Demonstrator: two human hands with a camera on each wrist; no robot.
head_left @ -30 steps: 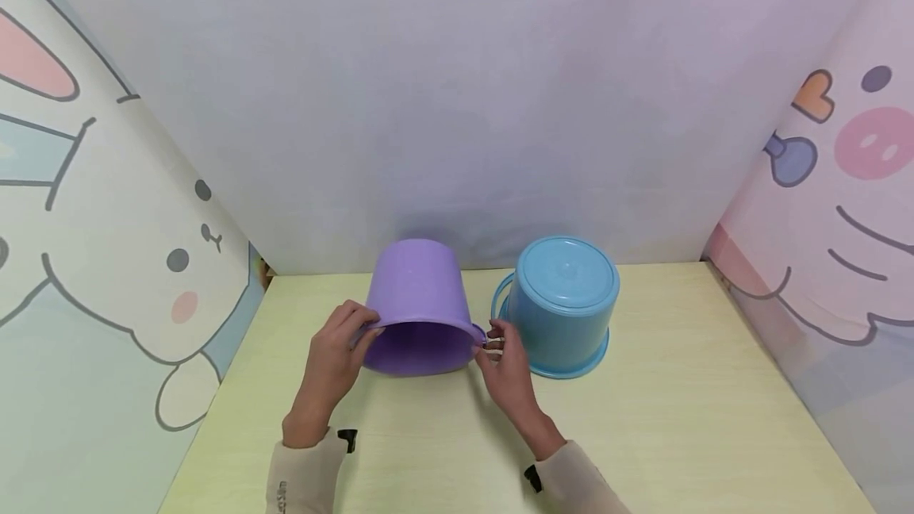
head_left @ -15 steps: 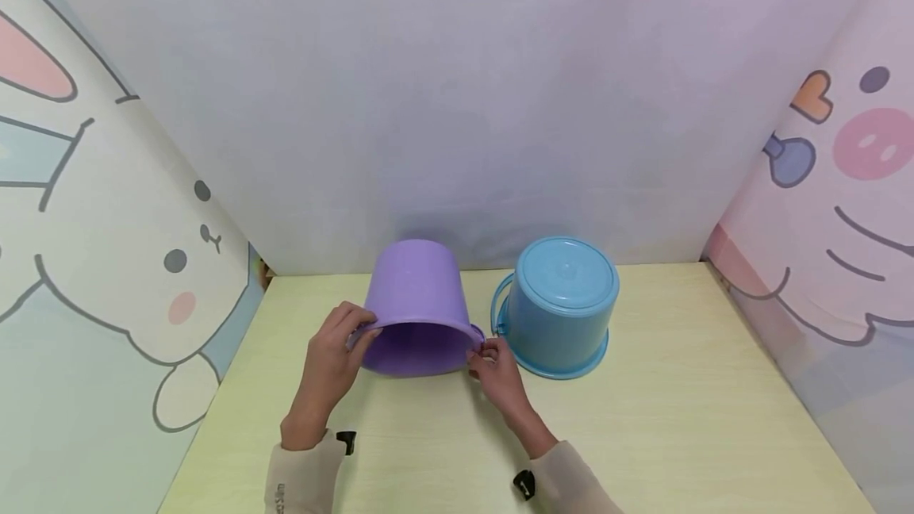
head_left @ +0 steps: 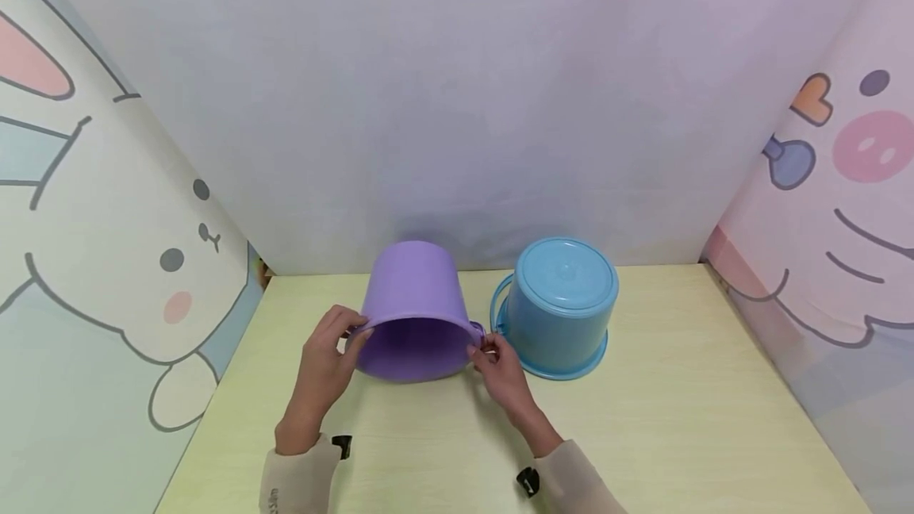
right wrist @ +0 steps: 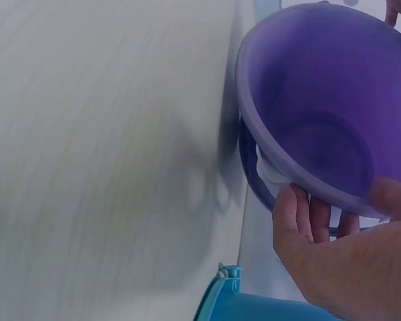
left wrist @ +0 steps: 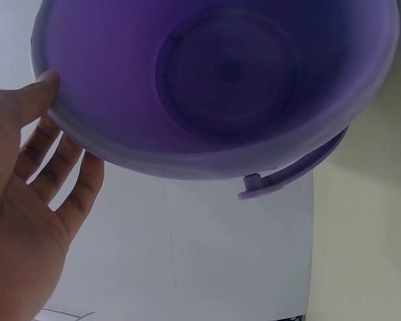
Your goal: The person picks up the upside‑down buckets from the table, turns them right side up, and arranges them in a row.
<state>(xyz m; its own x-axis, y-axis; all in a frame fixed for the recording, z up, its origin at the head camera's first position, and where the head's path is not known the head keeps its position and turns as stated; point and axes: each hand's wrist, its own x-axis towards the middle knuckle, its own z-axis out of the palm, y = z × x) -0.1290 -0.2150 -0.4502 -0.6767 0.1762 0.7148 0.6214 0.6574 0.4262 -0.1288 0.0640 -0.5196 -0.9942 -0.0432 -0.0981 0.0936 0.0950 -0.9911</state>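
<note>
1. Just below and left of the head view's centre, a purple plastic bucket is lying tipped on its side between two bare hands.
2. Its long axis is running from the mouth, which is facing the bottom of the frame, to the base, which is pointing toward the pale backdrop; whether its lower rim is touching the wooden-topped table cannot be told.
3. The left hand is pinching the rim at the mouth's left side, thumb toward the opening and fingers behind.
4. The right hand is gripping the rim at the opposite side, thumb inside and fingers outside.
5. Governing relation, as judged: the body is extending up-frame from both grips, so each hand is controlling one end of the mouth's width.
6. The purple handle is curving outside the rim in the left wrist view; the right hand is lying nearer to it. Whether its pegged end is seated cannot be told.
7. Right of centre, a blue plastic bucket is standing upside down near the right hand, its blue handle projecting to the left.
</note>
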